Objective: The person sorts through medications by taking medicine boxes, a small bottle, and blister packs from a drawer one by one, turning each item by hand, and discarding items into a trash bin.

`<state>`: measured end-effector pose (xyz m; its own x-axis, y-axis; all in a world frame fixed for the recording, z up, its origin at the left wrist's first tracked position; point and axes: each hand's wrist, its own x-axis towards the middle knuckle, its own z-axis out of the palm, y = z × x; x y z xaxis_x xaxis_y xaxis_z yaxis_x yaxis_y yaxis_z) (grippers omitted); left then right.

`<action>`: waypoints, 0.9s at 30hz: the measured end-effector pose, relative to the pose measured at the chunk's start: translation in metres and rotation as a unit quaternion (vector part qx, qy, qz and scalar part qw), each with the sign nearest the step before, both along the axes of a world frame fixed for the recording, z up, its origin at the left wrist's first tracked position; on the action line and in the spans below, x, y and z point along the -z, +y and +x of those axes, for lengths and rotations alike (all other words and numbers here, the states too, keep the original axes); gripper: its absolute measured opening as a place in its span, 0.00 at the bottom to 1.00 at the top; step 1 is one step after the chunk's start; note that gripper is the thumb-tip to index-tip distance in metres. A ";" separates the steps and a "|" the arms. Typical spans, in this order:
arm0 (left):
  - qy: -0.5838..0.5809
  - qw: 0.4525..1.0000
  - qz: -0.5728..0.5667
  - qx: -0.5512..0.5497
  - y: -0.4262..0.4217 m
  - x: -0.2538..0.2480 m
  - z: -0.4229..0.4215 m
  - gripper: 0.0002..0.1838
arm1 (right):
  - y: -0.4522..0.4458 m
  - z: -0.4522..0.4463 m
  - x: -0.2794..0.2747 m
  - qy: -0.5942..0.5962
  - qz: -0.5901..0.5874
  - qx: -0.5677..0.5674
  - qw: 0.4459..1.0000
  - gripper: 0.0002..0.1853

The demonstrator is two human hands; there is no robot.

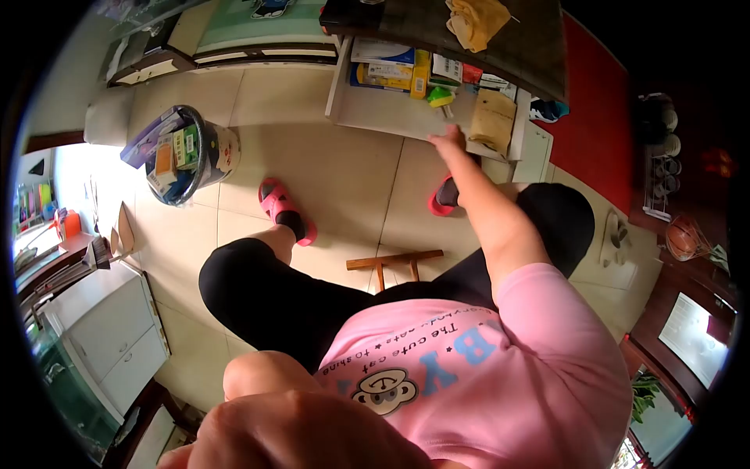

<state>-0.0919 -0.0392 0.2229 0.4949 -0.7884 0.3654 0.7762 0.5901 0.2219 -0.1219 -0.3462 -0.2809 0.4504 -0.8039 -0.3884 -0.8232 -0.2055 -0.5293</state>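
Observation:
My right hand is open, holding nothing, at the front edge of a pulled-out drawer. Inside the drawer are a blue-and-white box, yellow boxes, a green-and-yellow item and a brown paper packet. The packet lies to the right of my right hand. Very large and close to the camera at the bottom is my left hand, bent at the knuckles; most of its fingers are hidden, and whether it holds anything is not visible.
A round bin full of boxes stands on the tiled floor at left. A yellow cloth lies on the dark top above the drawer. Between my legs is a wooden stool. A white cabinet is at far left, a basketball at right.

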 end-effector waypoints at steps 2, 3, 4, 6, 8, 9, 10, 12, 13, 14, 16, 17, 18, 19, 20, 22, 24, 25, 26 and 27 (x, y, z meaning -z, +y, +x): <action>0.020 0.995 0.096 -0.018 -0.004 0.009 0.020 0.29 | -0.027 0.012 -0.008 0.046 -0.013 -0.004 0.999 0.38; -0.011 0.994 0.098 -0.041 -0.007 0.027 0.032 0.26 | -0.037 0.021 -0.014 0.078 -0.027 0.005 0.997 0.38; -0.041 0.992 0.099 -0.064 -0.009 0.047 0.045 0.24 | -0.046 0.028 -0.009 0.077 -0.031 0.006 0.997 0.38; -0.029 0.984 0.136 -0.111 -0.007 0.080 0.063 0.22 | -0.058 0.037 0.001 0.097 -0.050 -0.026 0.994 0.39; 0.011 0.974 0.189 -0.123 -0.007 0.109 0.082 0.21 | -0.062 0.046 0.006 0.093 -0.046 -0.029 0.994 0.41; 0.036 0.968 0.206 -0.142 -0.010 0.122 0.090 0.21 | -0.062 0.050 0.007 0.088 -0.038 -0.034 0.995 0.43; 0.080 0.962 0.216 -0.149 -0.013 0.133 0.097 0.22 | -0.062 0.052 0.009 0.100 -0.057 -0.027 0.993 0.38; 0.134 0.950 0.232 -0.157 -0.018 0.154 0.111 0.23 | -0.066 0.050 0.009 0.065 -0.035 -0.027 0.997 0.37; 0.145 0.947 0.238 -0.161 -0.021 0.161 0.116 0.23 | -0.071 0.046 0.019 0.029 -0.008 -0.026 0.999 0.36; 0.168 0.941 0.248 -0.154 -0.023 0.163 0.119 0.22 | -0.073 0.037 0.038 0.043 -0.089 -0.047 0.994 0.28; 0.150 0.932 0.288 -0.159 -0.020 0.172 0.124 0.20 | -0.056 0.022 0.015 -0.029 0.111 0.022 0.993 0.22; 0.132 0.928 0.308 -0.165 -0.019 0.176 0.129 0.19 | -0.048 0.016 -0.003 -0.103 0.304 0.091 0.943 0.17; 0.133 0.921 0.322 -0.175 -0.020 0.176 0.130 0.17 | -0.034 0.013 -0.021 -0.184 0.410 0.116 0.886 0.15; 0.111 0.923 0.328 -0.168 -0.016 0.185 0.133 0.15 | -0.018 0.012 -0.042 -0.261 0.507 0.140 0.809 0.14; 0.098 0.909 0.362 -0.184 -0.017 0.187 0.132 0.14 | -0.003 0.017 -0.068 -0.279 0.530 0.094 0.795 0.15; 0.078 0.881 0.421 -0.202 -0.014 0.194 0.133 0.12 | 0.026 0.035 -0.127 -0.329 0.572 0.011 0.751 0.17; 0.076 0.847 0.482 -0.209 -0.009 0.201 0.131 0.12 | 0.050 0.047 -0.173 -0.364 0.591 -0.067 0.717 0.25; 0.070 0.834 0.505 -0.211 -0.008 0.200 0.131 0.16 | 0.060 0.051 -0.197 -0.364 0.591 -0.076 0.716 0.25; 0.063 0.828 0.517 -0.209 -0.009 0.195 0.128 0.18 | 0.071 0.055 -0.224 -0.375 0.600 -0.107 0.698 0.29; 0.058 0.821 0.528 -0.207 -0.009 0.187 0.127 0.21 | 0.081 0.057 -0.246 -0.386 0.608 -0.138 0.680 0.32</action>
<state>0.0346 -0.0481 0.0356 0.7843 -0.3902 -0.4823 0.6087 0.3343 0.7195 -0.0644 -0.2650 -0.0349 0.9659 0.0563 -0.2526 -0.2223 0.6800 -0.6987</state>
